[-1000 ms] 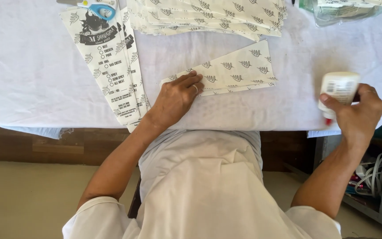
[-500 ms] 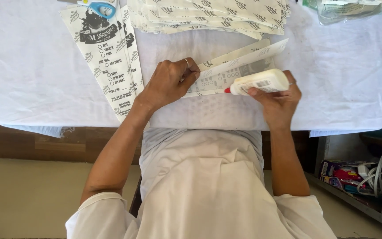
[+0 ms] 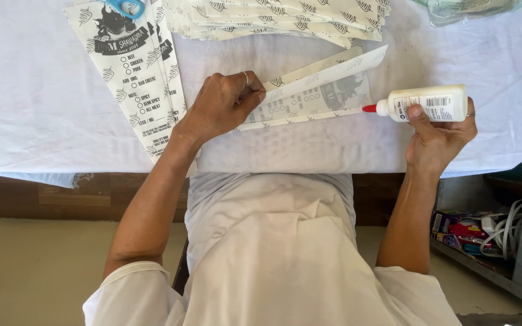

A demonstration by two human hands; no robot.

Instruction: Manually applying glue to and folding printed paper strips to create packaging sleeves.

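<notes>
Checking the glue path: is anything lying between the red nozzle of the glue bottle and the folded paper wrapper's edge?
Nothing visible does. The glue bottle in the right hand points straight at the paper wrapper; the left hand holds its far end.

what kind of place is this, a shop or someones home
Likely a small home or shop workspace for hand-making paper food wrappers. A stack of printed paper sheets lies on a cloth-covered table, a white glue bottle is in use, and cluttered shelving stands beside it.

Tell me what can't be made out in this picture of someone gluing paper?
- Head view: the left hand covers one end of the folded paper sheet.
- The paper stack and blue object are cut off by the top edge.
- Any glue on the sheet from the glue bottle is too small to see.
</notes>
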